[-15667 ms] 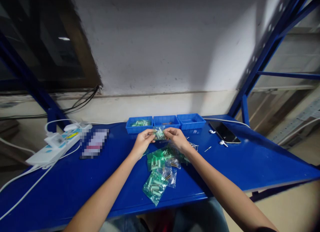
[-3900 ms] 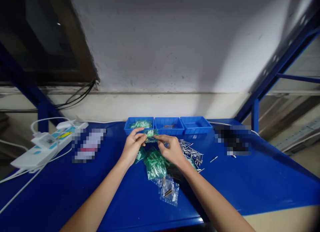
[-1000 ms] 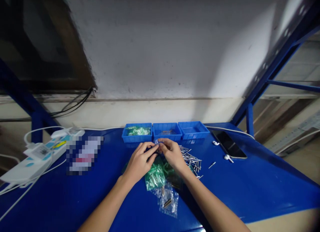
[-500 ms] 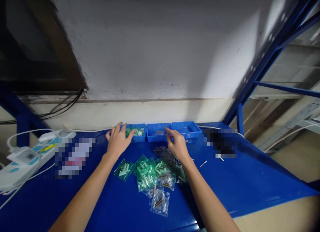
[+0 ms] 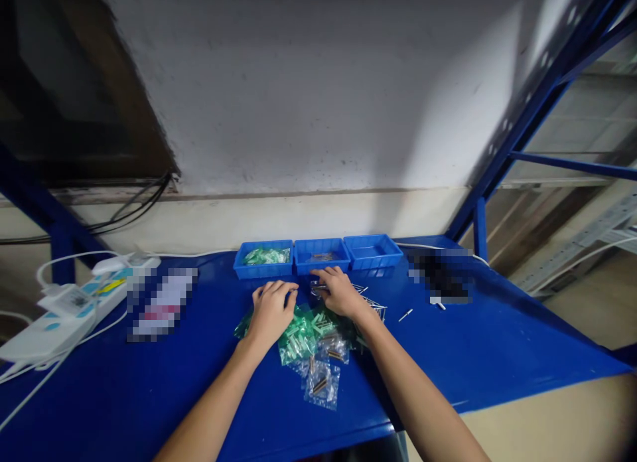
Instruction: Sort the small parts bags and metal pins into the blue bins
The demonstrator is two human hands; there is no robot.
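Desk (image 5: 199,389), blue, glossy; front edge nearest.

Clear bags (image 5: 321,385), small, with brown pins; lying flat, overlapping, at the near end of the pile.

Green bags (image 5: 297,340), with pale plugs; heaped just beyond, partly under the left hand.

Left hand (image 5: 271,309), over the green bags; fingers curved and loosely parted, nothing seen in them. Contact with the heap cannot be told.

Right hand (image 5: 339,293), beyond the heap; fingers bent down at a clear scrap or bag (image 5: 315,288). Whether they grasp it cannot be told.

Rods (image 5: 377,308), metal, tangled, beside the right wrist; one loose rod (image 5: 405,314) apart.

Boxes, three, blue, in a row at the far side: left box (image 5: 263,271) with green bags, middle box (image 5: 322,267) with clear bags, right box (image 5: 374,261).

Handling, as judged: take one bag by its film edge, parting it from its neighbours first; thin film clings, so a slow lift should keep the rods from being dragged along.

Difference from half a second ago: both hands are nearer, at the pile; then, the left was at the left box, the right at the middle box with a clear bag.
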